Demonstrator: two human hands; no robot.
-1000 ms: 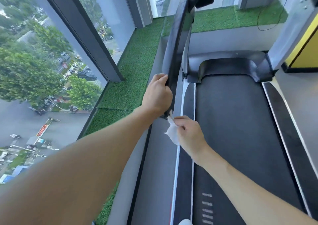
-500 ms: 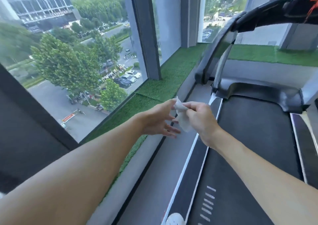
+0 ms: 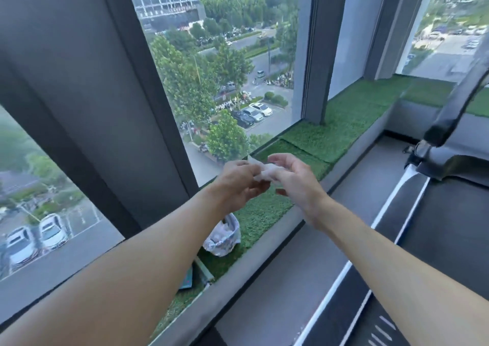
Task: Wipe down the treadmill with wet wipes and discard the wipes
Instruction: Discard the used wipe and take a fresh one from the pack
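A crumpled white wet wipe [image 3: 262, 171] is held between my two hands above the green turf ledge. My left hand [image 3: 239, 184] pinches its left end and my right hand [image 3: 293, 180] pinches its right end with curled fingers. The treadmill [image 3: 436, 229] lies at the right, with its black belt, white side stripes and a dark handrail [image 3: 455, 112] rising at the far right. A thin plastic bag [image 3: 222, 235] holding white wipes sits on the turf just below my left wrist.
An artificial grass ledge [image 3: 341, 126] runs along the tall windows [image 3: 225, 67]. A flat teal packet [image 3: 188, 279] lies on the turf near the bag. A grey floor strip [image 3: 288, 279] separates the ledge from the treadmill.
My left hand let go of the handrail and came to the wipe. Both hands moved left from the treadmill to above the turf ledge, and the view swung toward the window.
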